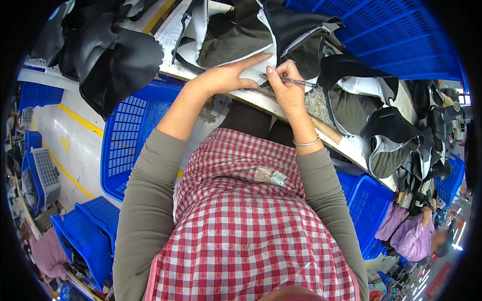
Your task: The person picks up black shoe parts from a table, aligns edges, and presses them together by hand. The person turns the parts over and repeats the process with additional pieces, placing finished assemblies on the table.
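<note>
My left hand [226, 76] lies with fingers stretched and thumb apart, pressing on the edge of a cut piece with a white lining and a dark olive inner face [238, 42], perhaps a shoe upper. Close beside it, my right hand [288, 90] pinches a slim pen [297, 81], its tip end directed at the white edge between the two hands. Under both hands runs the front edge of a narrow workbench [321, 129]. Just right of the piece lies a similar black one [304, 47]; the contact of the pen tip is too small to make out.
More black pieces [354, 98] line the bench to the right, and a stack of black leather [115, 60] hangs at the left. Blue crates stand behind the bench [396, 35], below it at left [113, 163] and at right [369, 205]. A co-worker in a checked sleeve [414, 238] sits farther right.
</note>
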### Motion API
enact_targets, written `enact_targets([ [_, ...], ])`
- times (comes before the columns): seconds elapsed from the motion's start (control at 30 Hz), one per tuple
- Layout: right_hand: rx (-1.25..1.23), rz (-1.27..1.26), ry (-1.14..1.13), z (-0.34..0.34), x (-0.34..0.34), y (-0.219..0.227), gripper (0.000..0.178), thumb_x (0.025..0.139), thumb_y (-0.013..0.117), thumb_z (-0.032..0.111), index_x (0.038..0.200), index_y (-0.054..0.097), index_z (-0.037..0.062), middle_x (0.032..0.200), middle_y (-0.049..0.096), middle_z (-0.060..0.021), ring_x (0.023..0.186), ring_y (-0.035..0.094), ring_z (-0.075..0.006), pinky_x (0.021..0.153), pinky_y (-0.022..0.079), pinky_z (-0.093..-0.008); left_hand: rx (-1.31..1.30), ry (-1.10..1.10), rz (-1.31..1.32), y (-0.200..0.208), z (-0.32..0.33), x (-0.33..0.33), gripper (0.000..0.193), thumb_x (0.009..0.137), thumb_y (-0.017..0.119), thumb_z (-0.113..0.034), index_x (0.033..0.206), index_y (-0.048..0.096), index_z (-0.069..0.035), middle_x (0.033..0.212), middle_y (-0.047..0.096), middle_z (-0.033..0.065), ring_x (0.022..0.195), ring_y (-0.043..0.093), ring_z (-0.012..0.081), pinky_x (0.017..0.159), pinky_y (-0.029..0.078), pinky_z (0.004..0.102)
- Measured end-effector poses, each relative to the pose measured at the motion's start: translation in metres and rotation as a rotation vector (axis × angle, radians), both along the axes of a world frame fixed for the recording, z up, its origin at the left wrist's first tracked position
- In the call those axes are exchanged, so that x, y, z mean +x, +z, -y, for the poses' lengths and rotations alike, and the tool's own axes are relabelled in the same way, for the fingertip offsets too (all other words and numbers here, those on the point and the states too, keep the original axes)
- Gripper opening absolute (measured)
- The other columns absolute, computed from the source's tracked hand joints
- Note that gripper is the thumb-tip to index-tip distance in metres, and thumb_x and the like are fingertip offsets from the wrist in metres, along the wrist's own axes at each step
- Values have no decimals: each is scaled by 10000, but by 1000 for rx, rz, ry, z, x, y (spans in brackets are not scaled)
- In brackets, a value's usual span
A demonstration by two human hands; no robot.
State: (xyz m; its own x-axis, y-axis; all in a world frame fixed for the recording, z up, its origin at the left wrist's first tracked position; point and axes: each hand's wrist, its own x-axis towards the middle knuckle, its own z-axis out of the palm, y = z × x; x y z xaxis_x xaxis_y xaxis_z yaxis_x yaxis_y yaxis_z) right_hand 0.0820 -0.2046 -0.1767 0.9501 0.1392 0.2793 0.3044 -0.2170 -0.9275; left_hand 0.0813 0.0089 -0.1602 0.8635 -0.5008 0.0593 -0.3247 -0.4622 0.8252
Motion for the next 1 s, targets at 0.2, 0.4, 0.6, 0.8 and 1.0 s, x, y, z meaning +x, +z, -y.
enact_targets([
  [0.2,-122,77,17,0,0,4,276,934,780,185,828,571,39,695,617,-13,640,530,-76,593,458,-278,25,27,-59,5,3,-5,845,871,769,-187,1619,382,-255,1640,412,143,1501,415,304,1204,363,388],
  [0.4,-6,21,29,1,0,0,285,938,776,196,814,565,48,686,598,-2,639,511,-70,588,445,-278,15,24,-49,6,2,-5,835,883,762,-189,1619,378,-274,1645,413,123,1500,420,288,1204,364,387],
  [0.6,5,63,33,9,-1,-1,264,949,769,194,834,578,53,747,603,1,704,535,-73,633,454,-267,212,100,-59,11,5,-24,786,895,768,-239,1598,417,-254,1616,432,161,1446,469,333,1143,426,418],
  [0.8,271,-5,99,19,-5,4,274,999,732,155,831,536,65,769,562,33,705,474,-47,654,410,-227,95,910,813,-23,-45,-142,456,846,808,-75,1231,576,5,1244,604,175,1087,635,362,975,528,462],
  [1.0,96,44,72,19,-2,1,285,991,743,194,835,561,41,789,587,5,717,476,-67,664,412,-246,-880,1598,31,-95,-157,-178,774,943,788,-257,1427,364,174,1450,470,301,1375,500,368,1152,446,449],
])
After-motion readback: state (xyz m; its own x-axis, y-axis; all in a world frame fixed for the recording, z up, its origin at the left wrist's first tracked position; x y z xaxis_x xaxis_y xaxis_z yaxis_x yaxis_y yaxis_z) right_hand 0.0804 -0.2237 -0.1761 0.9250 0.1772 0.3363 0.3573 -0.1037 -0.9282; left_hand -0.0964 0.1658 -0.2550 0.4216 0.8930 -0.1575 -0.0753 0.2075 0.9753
